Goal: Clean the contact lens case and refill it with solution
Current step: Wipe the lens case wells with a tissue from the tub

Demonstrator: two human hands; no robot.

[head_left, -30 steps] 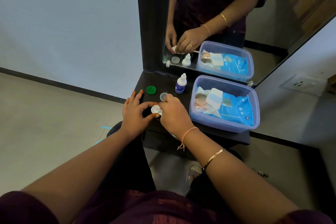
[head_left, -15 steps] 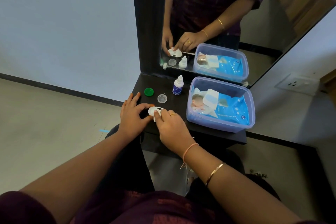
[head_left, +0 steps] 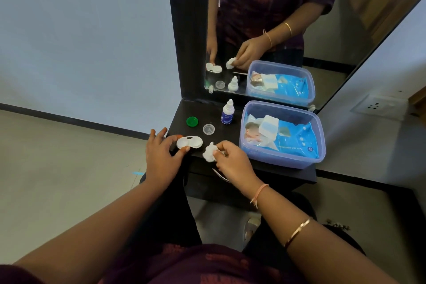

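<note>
The contact lens case (head_left: 189,142) lies flat on a black shelf (head_left: 230,137), close to the shelf's front edge. It is white, with its two round wells side by side and facing up, both uncapped. The left hand (head_left: 161,157) is at the case's left end: its thumb and forefinger curl in and pinch the left well, while the other fingers spread past the shelf's left edge. Just to the right of the case, and not touching it, the right hand (head_left: 232,161) holds a crumpled white wad of tissue (head_left: 209,152) pinched between thumb and fingertips, the wad poking out toward the case. Behind the case, a green cap (head_left: 192,121) sits slightly to the left and a clear cap (head_left: 208,129) slightly to the right, both set down apart from it and from each other. Farther behind the case and to the right stands a small solution bottle (head_left: 227,113), upright, white with a blue label and its nozzle closed. Well to the right of the case is a translucent plastic box (head_left: 276,159) with no lid, holding a blue pack of wet wipes (head_left: 295,140) with a folded white cloth on top. Behind the case, at the back of the shelf, a mirror (head_left: 322,57) rises in a dark frame and reflects the case, both hands, the wad, the bottle and the box. Below the case, under the right hand, a curved metal drawer handle (head_left: 220,174) shows on the front of the shelf unit.
</note>
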